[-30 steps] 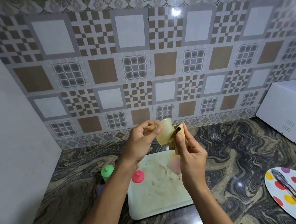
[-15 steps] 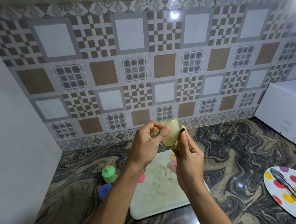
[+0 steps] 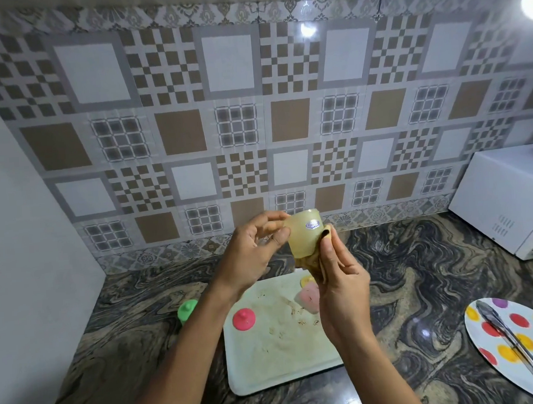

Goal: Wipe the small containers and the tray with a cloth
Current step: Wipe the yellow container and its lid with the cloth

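Note:
A small translucent yellowish container (image 3: 304,235) with an oval sticker is held up above the counter. My left hand (image 3: 252,252) touches its left side with thumb and fingertips. My right hand (image 3: 342,284) grips a tan cloth (image 3: 312,264) pressed against the container's lower right side. Below lies a pale green tray (image 3: 278,357) with brown crumbs and smears. On it rest a pink lid (image 3: 243,319), a pink container (image 3: 309,296) and a yellow piece (image 3: 306,281), both partly hidden behind my right hand. A green-lidded container (image 3: 187,309) stands left of the tray.
The counter (image 3: 420,286) is dark swirled marble against a patterned tile wall. A white microwave (image 3: 508,199) sits at the right. A polka-dot plate (image 3: 523,342) with metal tongs (image 3: 517,342) lies at the lower right. A white panel (image 3: 21,248) borders the left side.
The yellowish container has been turned between my hands, so its sticker now faces me. My left-hand fingers have loosened on it. The blue container left of the tray is now hidden by my arm.

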